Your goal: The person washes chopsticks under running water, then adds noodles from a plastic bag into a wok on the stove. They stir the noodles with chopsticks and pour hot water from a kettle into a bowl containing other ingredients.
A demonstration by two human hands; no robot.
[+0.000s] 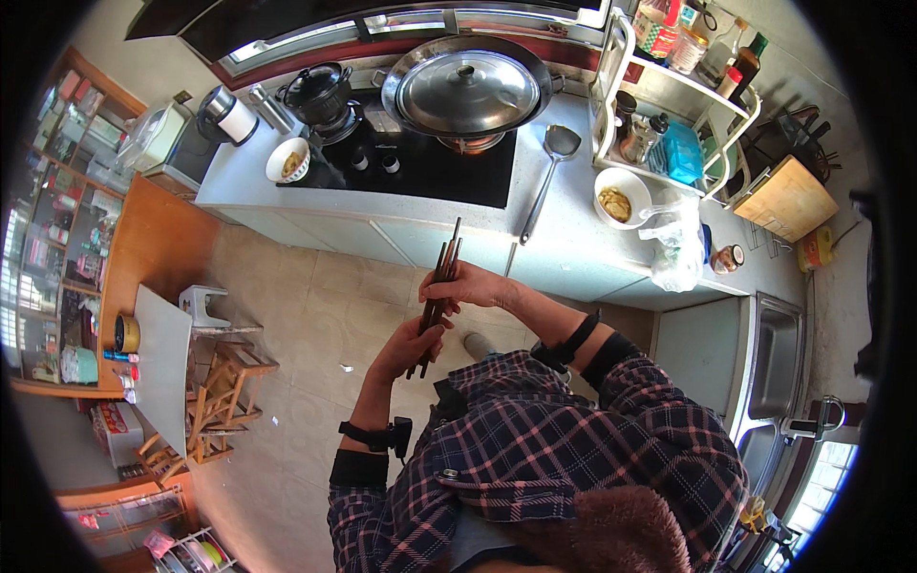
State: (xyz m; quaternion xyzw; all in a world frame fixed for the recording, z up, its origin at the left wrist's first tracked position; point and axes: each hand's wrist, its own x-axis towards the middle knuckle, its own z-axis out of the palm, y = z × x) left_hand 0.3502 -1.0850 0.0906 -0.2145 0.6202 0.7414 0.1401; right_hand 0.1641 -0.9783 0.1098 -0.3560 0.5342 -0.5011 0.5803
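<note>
A bundle of dark chopsticks (440, 286) is held upright-slanted in front of my body, over the floor. My left hand (407, 348) is closed round its lower part. Just above, my right hand (467, 285) grips the same bundle nearer the top. Several thin tips stick out above the right hand and a few ends show below the left. Beyond my hands is the counter with a large wok (401, 72), covered by a domed metal lid (449, 100), on the black gas stove (430, 172).
A black pot (318, 94) stands on the left burner, with a white bowl (287, 160) beside it. To the right lie a long-handled spatula (546, 186), a white bowl of food (621, 181) and a plastic bag (677, 258). A table (160, 363) and wooden stools (229, 382) stand at left.
</note>
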